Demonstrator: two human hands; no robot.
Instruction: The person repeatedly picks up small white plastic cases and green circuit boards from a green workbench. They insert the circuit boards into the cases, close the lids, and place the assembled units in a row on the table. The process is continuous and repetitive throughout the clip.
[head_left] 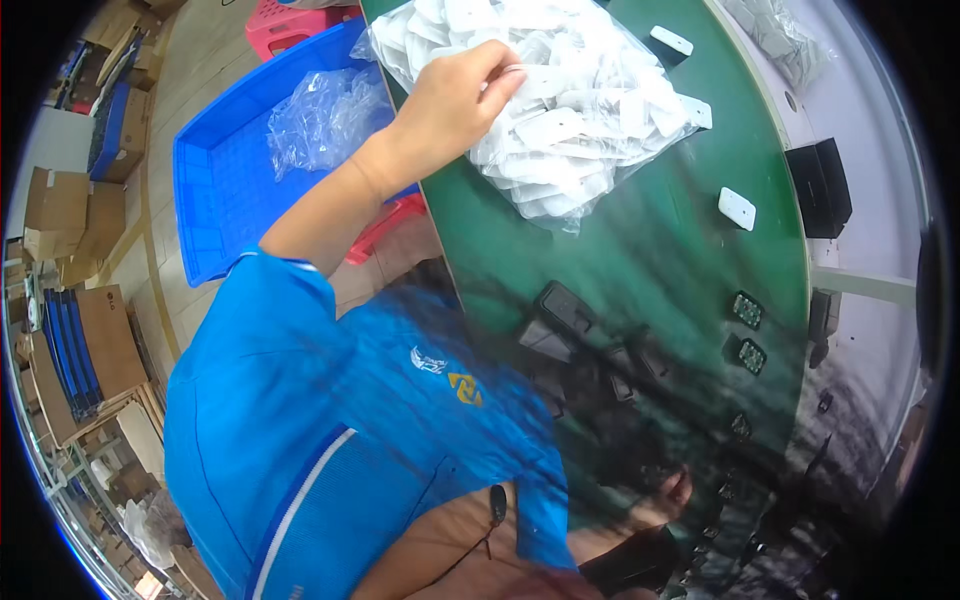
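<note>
My left hand [455, 105] reaches over a clear plastic bag [572, 218] full of flat white plastic pieces [550, 128]. Thumb and fingertips are pinched on the edge of one white plastic piece [538, 78] at the top of the heap. At the lower right, my right hand [675, 492] is low over the table, partly covered by dark blurred strands; whether its fingers hold anything is hidden. Near it lie dark parts, among them a black case-like piece [564, 307]. Two small black parts with pale dots, one [747, 309] above the other [752, 355], lie farther right.
A blue bin [215, 190] holding crumpled clear plastic [320, 115] stands left of the green table [620, 262]. Loose white pieces, one of them [737, 208] near the far edge, lie beside the bag. A black box [818, 188] stands beyond that edge. Cardboard boxes [100, 335] line the left.
</note>
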